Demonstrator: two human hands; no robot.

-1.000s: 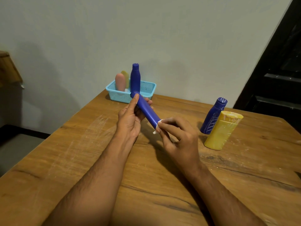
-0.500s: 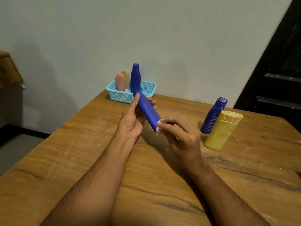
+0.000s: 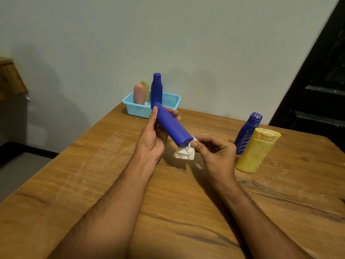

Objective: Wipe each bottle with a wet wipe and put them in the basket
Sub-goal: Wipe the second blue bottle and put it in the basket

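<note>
My left hand grips a long blue bottle held slanted above the table, its flat base pointing toward me. My right hand pinches a crumpled white wet wipe against that base. The light blue basket stands at the table's far edge by the wall. In it stand a blue bottle, a pink bottle and a yellowish bottle behind the pink one. On the table to the right stand a small blue bottle and a yellow bottle, side by side.
The wooden table carries pale scuff marks on its left half. A grey wall rises just behind the basket. A dark stair structure fills the right background. A wooden piece of furniture shows at the far left.
The wipe has slid down off the bottle's side to its base and now hangs out below my right fingers. My right hand has shifted a little to the right.
</note>
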